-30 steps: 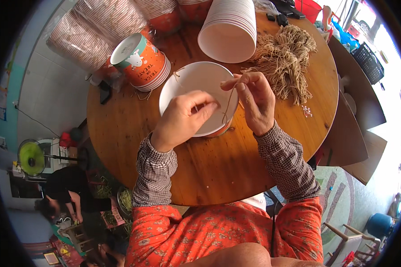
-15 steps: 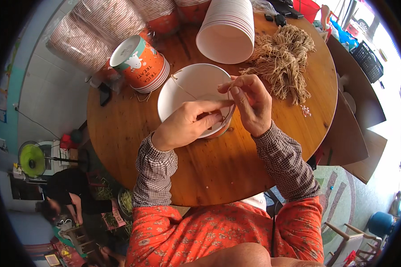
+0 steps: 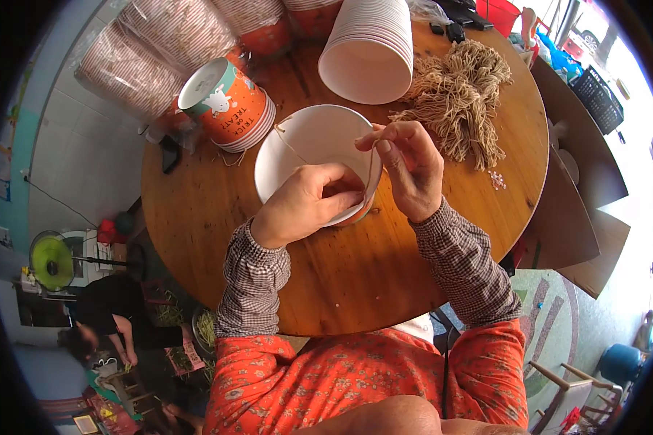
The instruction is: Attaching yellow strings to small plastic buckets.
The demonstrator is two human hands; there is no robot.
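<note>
A paper bucket [image 3: 274,163] with a white inside stands in front of me, its mouth toward me. Thin twine [image 3: 292,147] is tied at its left rim and runs down into it. My left hand [image 3: 305,203] reaches over the near rim, fingers bent against the inside of the right wall; what its fingertips pinch is hidden. Just outside the right rim, my right hand [image 3: 411,170] pinches a length of twine between thumb and forefinger. That strand comes down to the rim beside my left fingertips.
Behind the bucket lie a nested stack of white buckets [image 3: 366,69] and a bundle of tan cords [image 3: 463,101]. Orange printed buckets [image 3: 232,109] stand at left, wrapped stacks [image 3: 127,69] behind them. Small clear beads [image 3: 497,180] lie at right. Another person [image 3: 116,312] bends at lower left.
My left fingers have drawn back from the strand near my right hand and bent down inside the bucket's right wall. The bucket has shifted slightly left; my right hand stays in place.
</note>
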